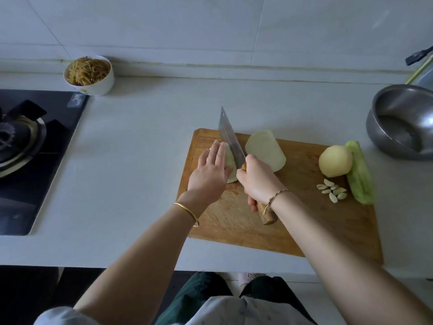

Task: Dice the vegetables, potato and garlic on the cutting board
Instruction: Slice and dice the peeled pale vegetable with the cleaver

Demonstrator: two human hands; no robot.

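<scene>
The left hand (210, 174) has its fingers (216, 151) straight and close together, pressing flat on a pale veg half (230, 160). The right hand (255, 179) is curled tight round the cleaver (230, 139) handle, with the blade right beside those fingertips. Just past the blade sits the other half (266, 150). Further right of the fingers on the board (304, 219) are the potato (335, 161), garlic (332, 190) and a green stalk (359, 174), with a steel bowl (403, 120) beyond and the stove (30, 148) way off left.
</scene>
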